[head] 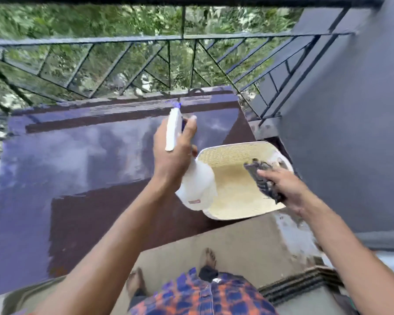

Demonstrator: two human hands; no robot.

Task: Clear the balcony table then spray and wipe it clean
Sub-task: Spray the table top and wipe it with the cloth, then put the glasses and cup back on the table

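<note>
The dark brown balcony table [82, 169] fills the left and middle of the head view, its top glossy with reflections. My left hand [171, 153] holds a white spray bottle [197, 187] above the table's right part, nozzle pointing away toward the far edge. My right hand [282, 185] grips a dark crumpled cloth [263, 178] over a cream plastic basket [232, 155]. The basket sits on the table's right near corner and looks empty inside.
A black metal railing [127, 64] runs behind the table, with greenery beyond. A grey wall [350, 133] stands close on the right. Below are the concrete floor [237, 246], my bare feet and a striped doormat [305, 283].
</note>
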